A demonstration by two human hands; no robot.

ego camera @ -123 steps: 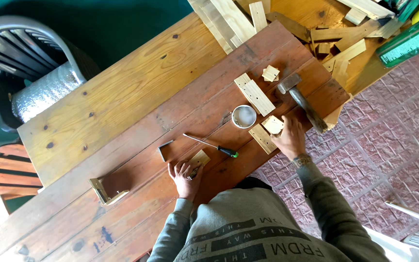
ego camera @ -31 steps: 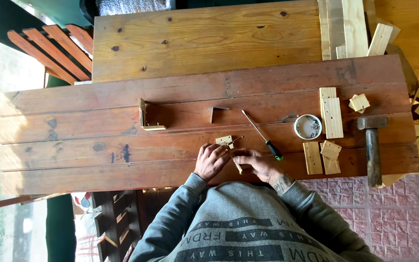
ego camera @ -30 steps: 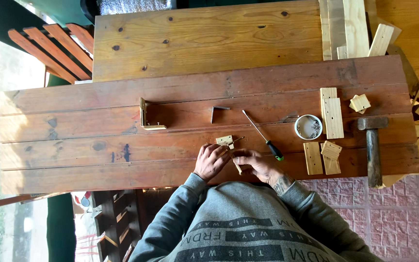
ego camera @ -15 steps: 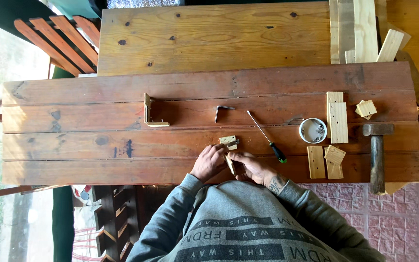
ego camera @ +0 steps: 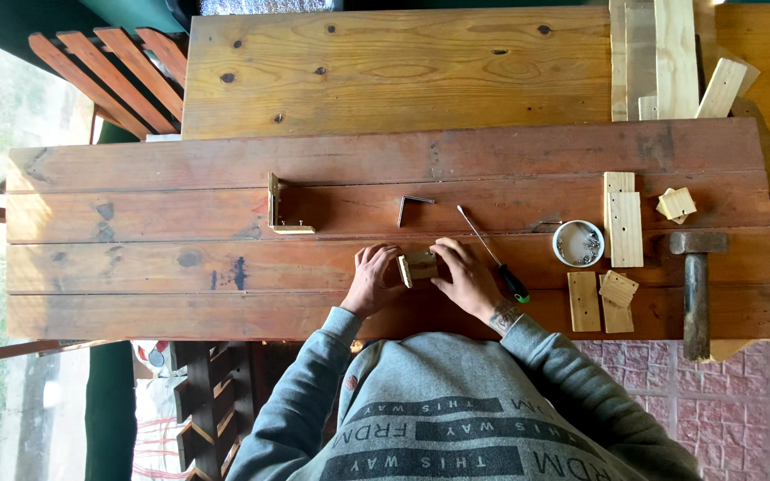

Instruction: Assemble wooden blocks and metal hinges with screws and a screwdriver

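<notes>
A small pale wooden block (ego camera: 419,265) lies on the red-brown plank table (ego camera: 180,267), held between both hands. My left hand (ego camera: 374,280) grips its left end. My right hand (ego camera: 467,278) presses on its right end. A screwdriver with a black and green handle (ego camera: 495,255) lies just right of my right hand. A small metal angle bracket (ego camera: 412,206) rests a little beyond the block.
An L-shaped wooden piece (ego camera: 283,209) sits to the left. At the right are a white cup of screws (ego camera: 577,243), several small wood pieces (ego camera: 622,227) and a hammer (ego camera: 696,285). A pale board (ego camera: 385,71) and wood strips (ego camera: 670,53) lie beyond.
The view has swung until the table lies level. My right hand left the blocks at the right and joined my left hand on the small block in the middle.
</notes>
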